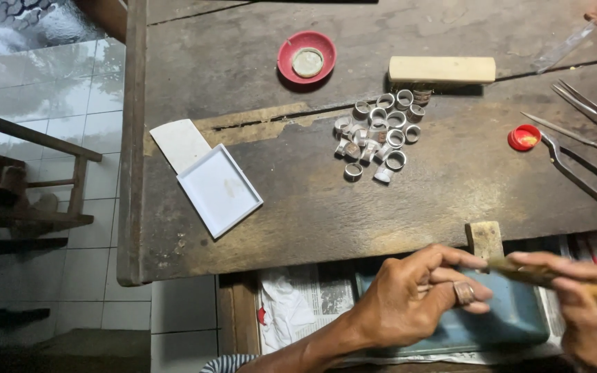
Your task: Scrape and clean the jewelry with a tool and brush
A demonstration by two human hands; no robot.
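Observation:
My left hand [416, 293] pinches a small metal ring [463, 292] between thumb and fingers, below the front edge of the wooden workbench [298, 214]. My right hand [575, 297] grips a wooden-handled tool [554, 278] whose tip points at the ring. Both hands hover over a blue tray [513, 321] in an open drawer. A pile of several metal rings [381, 135] lies on the bench top.
A red dish [306, 57] with a round pad, a cream block [441, 69], a small red cap [524, 137], tongs and tweezers [582, 176] at the right, and a white square lid [219, 189] lie on the bench. Newspaper [298, 304] lines the drawer. A wooden stool [22, 179] stands left.

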